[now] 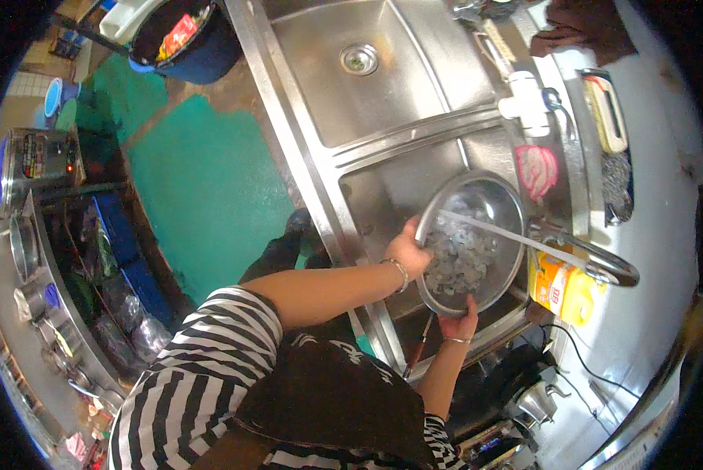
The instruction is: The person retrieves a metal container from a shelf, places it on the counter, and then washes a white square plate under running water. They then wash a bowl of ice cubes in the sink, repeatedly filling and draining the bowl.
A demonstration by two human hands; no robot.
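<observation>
A large stainless steel bowl point(507, 282) is tilted over the right-hand sink basin point(381, 188). It contains many translucent greyish pieces in water; their exact kind cannot be told. My left hand point(410, 252) grips the bowl's rim on the left, thumb inside. At the near edge, my right hand point(460, 320) holds the rim, its thumb also over the edge. A stream of water point(504, 233) runs from the curved metal faucet point(598, 258) into the bowl.
Beyond the divider lies another basin point(381, 100) with a drain strainer. A yellow jug point(563, 288), pink-and-white cloth or sponge point(536, 170) and handled brush point(607, 111) are along the wall side. A lined blue bin point(202, 67) stands left of the sink. A metal pot point(536, 402) sits at lower right.
</observation>
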